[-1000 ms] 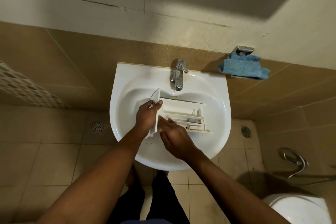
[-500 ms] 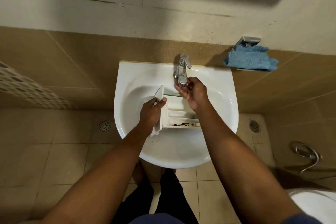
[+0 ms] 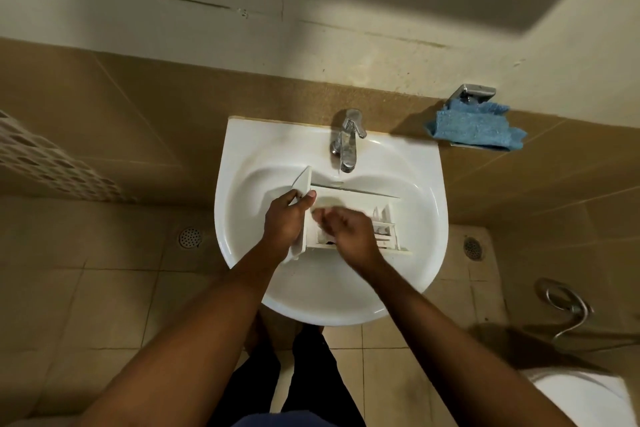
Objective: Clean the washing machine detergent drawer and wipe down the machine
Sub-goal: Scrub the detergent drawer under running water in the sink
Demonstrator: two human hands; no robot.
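Observation:
A white detergent drawer (image 3: 360,208) lies in the white wash basin (image 3: 242,163), its front panel to the left. My left hand (image 3: 285,218) grips that front panel, thumb on top. My right hand (image 3: 346,230) is over the drawer's left compartments, fingers curled and blurred; whether it touches the plastic I cannot tell. A thin stream of water falls from the chrome tap (image 3: 348,142) just behind the drawer. A blue cloth (image 3: 476,130) hangs on a metal holder on the wall at the right.
A floor drain (image 3: 189,237) lies left of the basin and another (image 3: 472,248) to its right. A chrome hose (image 3: 564,305) curls on the wall at right, above a white toilet (image 3: 585,399). A perforated white basket (image 3: 52,163) is at far left.
My right hand came back from the tap down onto the drawer's compartments. My left hand kept its grip on the front panel.

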